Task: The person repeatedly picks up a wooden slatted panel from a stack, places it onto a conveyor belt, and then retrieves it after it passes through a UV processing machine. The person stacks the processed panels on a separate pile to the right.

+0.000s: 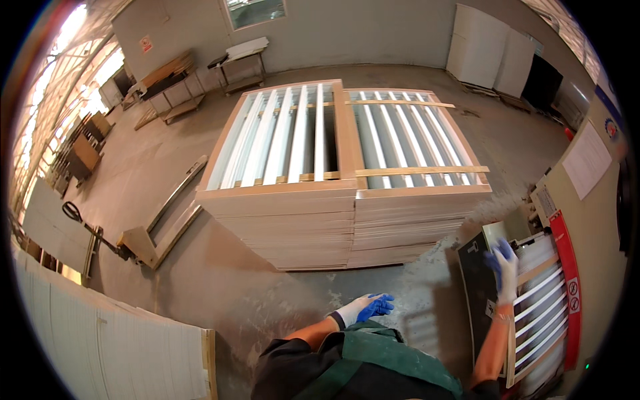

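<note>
My left hand (365, 309), in a white glove with blue-coated fingers, hangs in front of my green apron (390, 353). Its fingers are loosely stretched and nothing shows in them. On the right, my right hand (504, 270), gloved the same way, is raised with its fingers apart and somewhat smeared by motion. It is nearest to a framed panel with white slats (541, 313), which leans in a machine with a red edge strip (565, 287). Whether that hand touches the frame I cannot tell.
Ahead stand two side-by-side stacks of frames, the left (280, 213) and the right (413, 217), with slats and wooden battens on top. A pallet jack (143, 243) is at left. White stacked panels (120, 347) stand at lower left. Tables (243, 67) line the back wall.
</note>
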A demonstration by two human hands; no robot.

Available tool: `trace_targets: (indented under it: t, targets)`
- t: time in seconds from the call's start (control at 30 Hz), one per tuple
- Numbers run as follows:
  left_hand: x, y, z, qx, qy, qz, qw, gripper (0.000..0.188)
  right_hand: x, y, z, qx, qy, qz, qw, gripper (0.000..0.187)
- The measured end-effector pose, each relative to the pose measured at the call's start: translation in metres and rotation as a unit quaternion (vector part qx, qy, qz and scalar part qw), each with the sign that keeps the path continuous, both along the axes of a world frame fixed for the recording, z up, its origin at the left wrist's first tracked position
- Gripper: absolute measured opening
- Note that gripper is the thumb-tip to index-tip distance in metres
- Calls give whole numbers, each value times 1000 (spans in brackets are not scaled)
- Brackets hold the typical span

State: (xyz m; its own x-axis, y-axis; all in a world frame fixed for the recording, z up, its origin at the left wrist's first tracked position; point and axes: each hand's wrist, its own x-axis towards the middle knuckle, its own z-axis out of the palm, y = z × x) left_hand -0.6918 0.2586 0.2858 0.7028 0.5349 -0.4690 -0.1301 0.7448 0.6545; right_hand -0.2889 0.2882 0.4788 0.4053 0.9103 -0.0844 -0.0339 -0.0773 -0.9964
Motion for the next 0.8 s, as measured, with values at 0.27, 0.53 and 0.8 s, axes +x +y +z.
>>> trace_targets:
  t: [0.27,0.53,0.8]
  targets:
    - [-56,12,1,24,-35,117,992,48,-301,222,80,68,-129,306,941,85]
    - [-130,6,-2,9,-59,222,973,45,-367,270,62,-48,-382,271,882,65]
    - [-145,23,121,182,-24,288,940,42,-228,240,46,-31,-107,253,961,17]
